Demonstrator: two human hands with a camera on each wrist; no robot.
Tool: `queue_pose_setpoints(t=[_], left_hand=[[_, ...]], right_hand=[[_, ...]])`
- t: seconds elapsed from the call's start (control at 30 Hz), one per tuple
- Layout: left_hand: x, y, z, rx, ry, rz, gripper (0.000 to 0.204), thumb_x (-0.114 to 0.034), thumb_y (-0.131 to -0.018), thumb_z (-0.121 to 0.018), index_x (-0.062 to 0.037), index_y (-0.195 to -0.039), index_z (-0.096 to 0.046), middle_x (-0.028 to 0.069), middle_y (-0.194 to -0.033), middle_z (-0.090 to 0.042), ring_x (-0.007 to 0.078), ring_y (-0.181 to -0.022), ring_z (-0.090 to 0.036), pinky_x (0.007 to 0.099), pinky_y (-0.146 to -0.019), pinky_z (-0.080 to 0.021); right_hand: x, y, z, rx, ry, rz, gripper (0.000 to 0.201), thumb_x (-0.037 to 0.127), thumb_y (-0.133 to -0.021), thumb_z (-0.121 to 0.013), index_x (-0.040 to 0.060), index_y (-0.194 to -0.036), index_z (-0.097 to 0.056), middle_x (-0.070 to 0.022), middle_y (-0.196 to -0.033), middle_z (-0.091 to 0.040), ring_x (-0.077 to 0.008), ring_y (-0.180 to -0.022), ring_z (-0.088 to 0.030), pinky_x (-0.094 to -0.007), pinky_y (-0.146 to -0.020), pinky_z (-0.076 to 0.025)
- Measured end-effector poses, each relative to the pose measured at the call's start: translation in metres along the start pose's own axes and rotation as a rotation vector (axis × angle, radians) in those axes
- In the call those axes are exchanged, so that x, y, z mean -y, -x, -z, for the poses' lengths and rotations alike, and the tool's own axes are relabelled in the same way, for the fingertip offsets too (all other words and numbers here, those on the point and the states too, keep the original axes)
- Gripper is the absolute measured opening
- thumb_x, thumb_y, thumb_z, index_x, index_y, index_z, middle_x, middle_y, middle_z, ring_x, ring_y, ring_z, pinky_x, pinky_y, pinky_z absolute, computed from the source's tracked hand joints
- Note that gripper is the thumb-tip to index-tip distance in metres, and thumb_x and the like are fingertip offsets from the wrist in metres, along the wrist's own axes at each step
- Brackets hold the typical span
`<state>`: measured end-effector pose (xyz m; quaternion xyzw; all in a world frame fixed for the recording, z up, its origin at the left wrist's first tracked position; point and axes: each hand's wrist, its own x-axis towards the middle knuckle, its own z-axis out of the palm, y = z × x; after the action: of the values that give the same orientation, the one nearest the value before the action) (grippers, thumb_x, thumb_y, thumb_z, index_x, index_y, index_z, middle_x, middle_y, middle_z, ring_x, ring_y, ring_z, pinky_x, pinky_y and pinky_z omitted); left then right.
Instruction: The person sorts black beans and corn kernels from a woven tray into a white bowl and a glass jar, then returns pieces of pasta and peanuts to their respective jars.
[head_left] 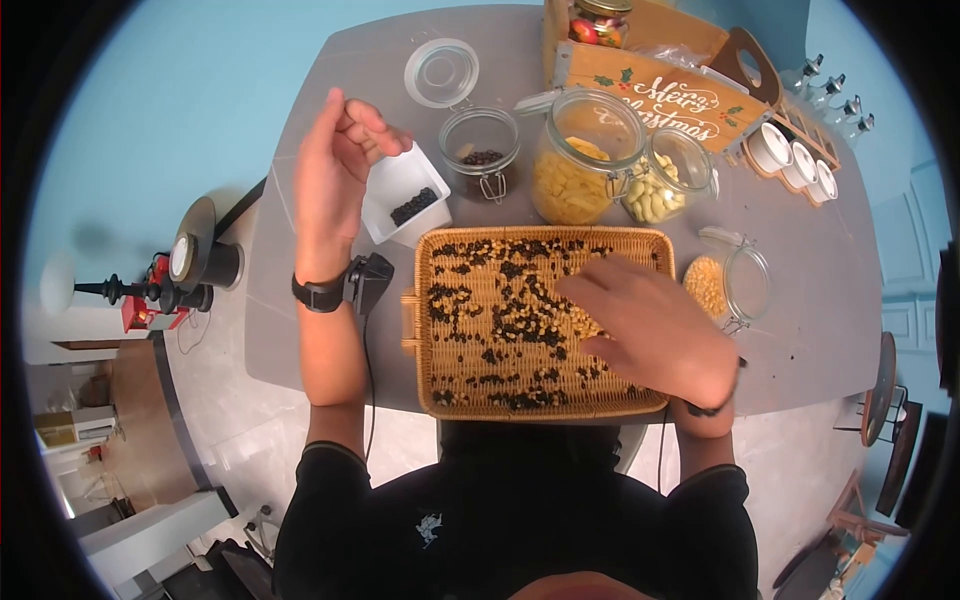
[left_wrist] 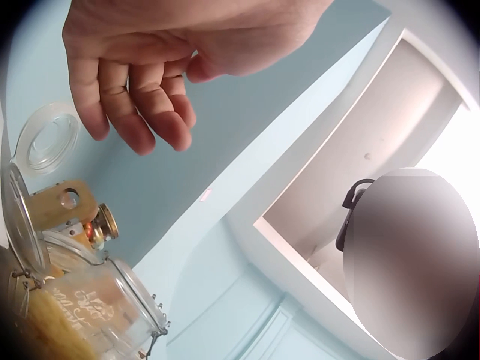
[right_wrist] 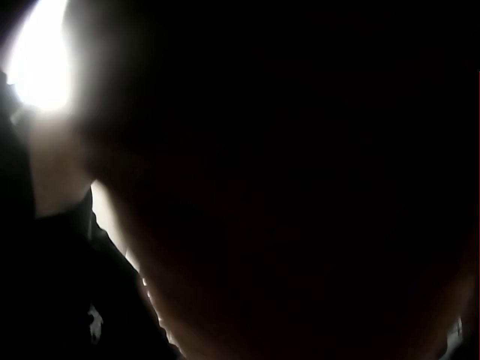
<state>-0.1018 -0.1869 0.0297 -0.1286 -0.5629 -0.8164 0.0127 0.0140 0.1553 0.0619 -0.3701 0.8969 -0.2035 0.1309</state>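
A woven basket tray [head_left: 470,352] holds scattered dark beans [head_left: 530,322] and yellow kernels. Over its right half is the right hand [head_left: 655,325], fingers pointing left and down at the kernels; whether they pinch anything is hidden. The left hand [head_left: 345,165] is raised beside a white container [head_left: 432,222] with dark beans in it, its fingers loosely bent. In the left wrist view the left hand [left_wrist: 150,67] holds nothing. The right wrist view is mostly dark.
Behind the tray stand jars of dark beans [head_left: 481,170], yellow pieces [head_left: 570,180] and pale nuts [head_left: 655,190]. A jar of yellow kernels [head_left: 706,287] lies right of the tray. Farther back are a wooden crate [head_left: 640,85] and white cups [head_left: 770,148].
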Motion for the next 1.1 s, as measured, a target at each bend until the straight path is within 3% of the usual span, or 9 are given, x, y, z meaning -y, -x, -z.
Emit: queue_pose_setpoints(t=[0.1,0.27,0.33,0.5,0.6,0.8,0.9,1.0,1.1], left_hand=[[-0.003,0.006,-0.01,0.051,0.072,-0.006,0.052,-0.036,-0.119,-0.032,-0.0053,-0.091,-0.064,0.013,-0.077,-0.07,0.0294,-0.088,-0.071,0.0432,-0.096,-0.053],[-0.004,0.029,-0.048,0.139,0.205,0.01,0.05,-0.035,-0.119,-0.033,-0.0052,-0.09,-0.061,0.0124,-0.08,-0.066,0.03,-0.092,-0.068,0.0445,-0.097,-0.052],[-0.001,0.04,-0.067,0.219,0.187,0.03,0.045,-0.034,-0.118,-0.034,-0.0071,-0.089,-0.056,0.0107,-0.083,-0.061,0.0305,-0.093,-0.064,0.0464,-0.098,-0.05],[0.025,0.05,-0.091,0.274,0.419,0.158,0.047,-0.033,-0.118,-0.038,-0.0031,-0.093,-0.064,0.0117,-0.09,-0.068,0.0287,-0.094,-0.069,0.0439,-0.095,-0.053],[0.045,0.052,-0.107,0.207,0.536,0.275,0.041,-0.034,-0.117,-0.043,-0.0043,-0.096,-0.063,0.009,-0.09,-0.067,0.0243,-0.091,-0.066,0.0408,-0.091,-0.053],[0.083,0.057,-0.127,0.065,0.463,0.335,0.038,-0.031,-0.116,-0.042,-0.0057,-0.09,-0.052,0.0083,-0.079,-0.055,0.0249,-0.083,-0.058,0.0376,-0.083,-0.049],[0.096,0.056,-0.124,0.05,0.453,0.302,0.038,-0.031,-0.116,-0.043,-0.0058,-0.09,-0.053,0.0074,-0.078,-0.054,0.0227,-0.082,-0.058,0.036,-0.081,-0.049],[0.105,0.057,-0.122,0.043,0.423,0.311,0.039,-0.031,-0.116,-0.043,-0.0061,-0.089,-0.054,0.0065,-0.077,-0.054,0.0217,-0.081,-0.058,0.0357,-0.081,-0.049],[0.109,0.057,-0.122,0.031,0.405,0.328,0.038,-0.031,-0.116,-0.044,-0.0066,-0.089,-0.056,0.0059,-0.076,-0.055,0.0215,-0.081,-0.058,0.0359,-0.082,-0.049]], right_hand=[[-0.012,-0.022,-0.037,-0.015,0.016,0.146,0.071,0.007,-0.074,-0.088,0.0058,-0.139,-0.059,-0.0207,-0.14,-0.057,-0.0413,-0.13,-0.056,-0.0508,-0.106,-0.051],[-0.025,-0.052,-0.097,0.037,0.105,0.065,0.094,0.01,-0.064,-0.097,0.0098,-0.149,-0.054,-0.0256,-0.155,-0.044,-0.0448,-0.143,-0.047,-0.0526,-0.114,-0.047],[-0.029,-0.053,-0.103,0.062,0.101,0.053,0.097,0.011,-0.064,-0.098,0.0108,-0.15,-0.054,-0.0256,-0.155,-0.043,-0.0451,-0.145,-0.045,-0.0525,-0.115,-0.046],[-0.029,-0.067,-0.096,0.221,-0.023,-0.002,0.087,0.013,-0.069,-0.097,0.0096,-0.146,-0.057,-0.0259,-0.155,-0.042,-0.0469,-0.146,-0.044,-0.052,-0.114,-0.047],[-0.042,-0.069,-0.111,0.008,-0.133,0.101,0.079,0.013,-0.069,-0.095,0.0047,-0.138,-0.059,-0.0314,-0.158,-0.041,-0.0506,-0.139,-0.049,-0.0494,-0.114,-0.048],[-0.056,-0.072,-0.132,0.044,-0.345,0.291,0.069,0.0,-0.074,-0.086,0.0043,-0.137,-0.06,-0.0194,-0.147,-0.057,-0.0468,-0.134,-0.053,-0.0497,-0.107,-0.053],[-0.057,-0.074,-0.14,-0.133,-0.318,0.394,0.047,0.002,-0.081,-0.083,-0.003,-0.123,-0.064,-0.0237,-0.126,-0.068,-0.0456,-0.122,-0.06,-0.0503,-0.101,-0.052],[-0.054,-0.078,-0.131,-0.006,-0.321,0.303,0.027,-0.003,-0.082,-0.074,-0.0041,-0.108,-0.067,-0.0239,-0.11,-0.071,-0.0438,-0.106,-0.066,-0.0498,-0.09,-0.053],[-0.051,-0.087,-0.127,0.164,-0.437,0.053,0.013,-0.005,-0.082,-0.068,-0.0034,-0.095,-0.067,-0.0214,-0.097,-0.072,-0.0402,-0.094,-0.068,-0.0487,-0.081,-0.053]])
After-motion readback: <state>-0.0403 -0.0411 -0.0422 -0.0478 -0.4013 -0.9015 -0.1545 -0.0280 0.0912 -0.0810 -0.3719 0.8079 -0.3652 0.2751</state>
